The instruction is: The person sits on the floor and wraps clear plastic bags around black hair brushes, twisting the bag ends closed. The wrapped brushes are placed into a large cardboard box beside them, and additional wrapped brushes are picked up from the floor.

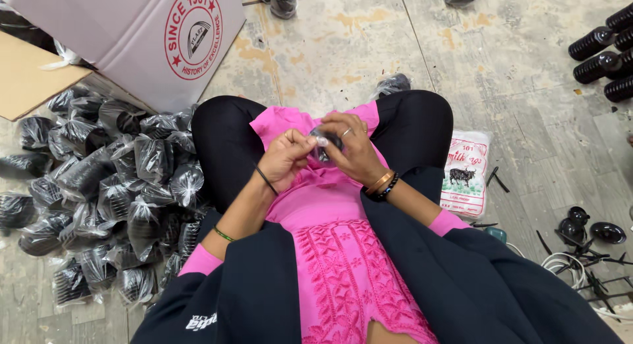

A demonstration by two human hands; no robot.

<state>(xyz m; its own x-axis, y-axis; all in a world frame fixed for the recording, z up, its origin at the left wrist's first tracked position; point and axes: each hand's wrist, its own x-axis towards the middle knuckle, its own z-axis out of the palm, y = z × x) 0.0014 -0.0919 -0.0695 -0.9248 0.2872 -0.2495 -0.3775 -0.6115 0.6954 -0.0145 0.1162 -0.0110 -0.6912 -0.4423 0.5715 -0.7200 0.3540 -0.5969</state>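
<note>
We sit cross-legged on the tiled floor (514, 80) and work in our lap, over the pink tunic (343, 252). Our left hand (285, 158) and right hand (356, 149) meet at a small black ribbed part in a clear plastic bag (326, 146); both hands pinch the bag at its mouth, fingers closed on the film, the part held between them just above the knees. To our left lies a large heap of bagged black parts (105, 199), touching our leg and reaching to the open cardboard carton (132, 34). To our right lies a flat packet of plastic bags (467, 171) beside the knee, and further off some unbagged black ribbed parts (603, 54) near the frame's edge. We judge the bagging well advanced, given the heap, with the piece in hand not yet sealed and the bare ones left
</note>
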